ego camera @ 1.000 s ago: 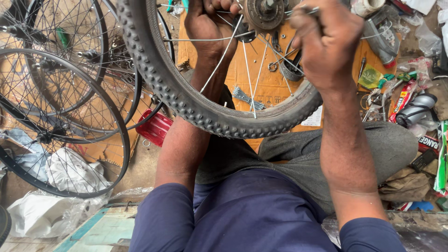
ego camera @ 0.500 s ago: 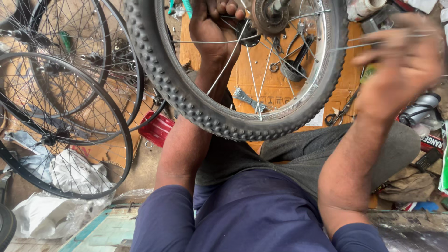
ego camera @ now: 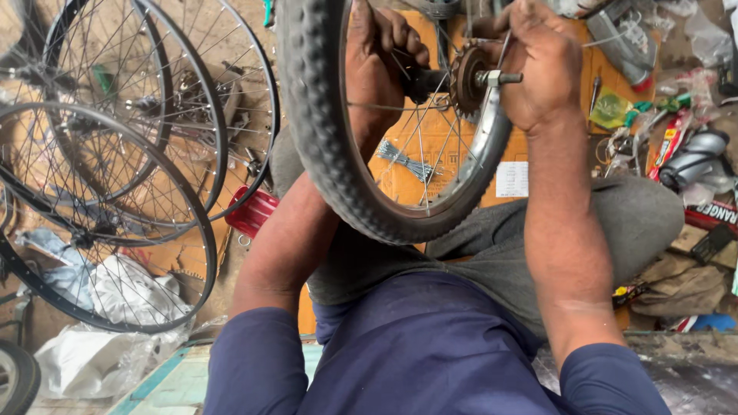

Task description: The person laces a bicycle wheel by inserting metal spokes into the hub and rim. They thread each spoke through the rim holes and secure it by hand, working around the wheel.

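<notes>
A bicycle wheel with a knobby black tyre [ego camera: 323,146] stands upright over my lap, turned almost edge-on to me. Its hub carries a rusty sprocket [ego camera: 464,78] and a threaded axle end [ego camera: 503,77]. My left hand [ego camera: 378,55] reaches through the spokes and grips the hub on the far side of the sprocket. My right hand [ego camera: 540,63] closes around the rim and spokes beside the axle end. I sit with grey trousers and a dark blue shirt below the wheel.
Several bare spoked rims [ego camera: 115,177] lean at the left. A red part [ego camera: 250,212] lies on the orange mat [ego camera: 415,173], beside a bundle of loose spokes [ego camera: 407,161]. Bottles, packets and small parts [ego camera: 676,146] crowd the right. White plastic bags [ego camera: 115,307] lie lower left.
The wheel has swung from facing me to nearly edge-on. My right hand left the hub, swept out to the right, and came back onto the rim near the axle.
</notes>
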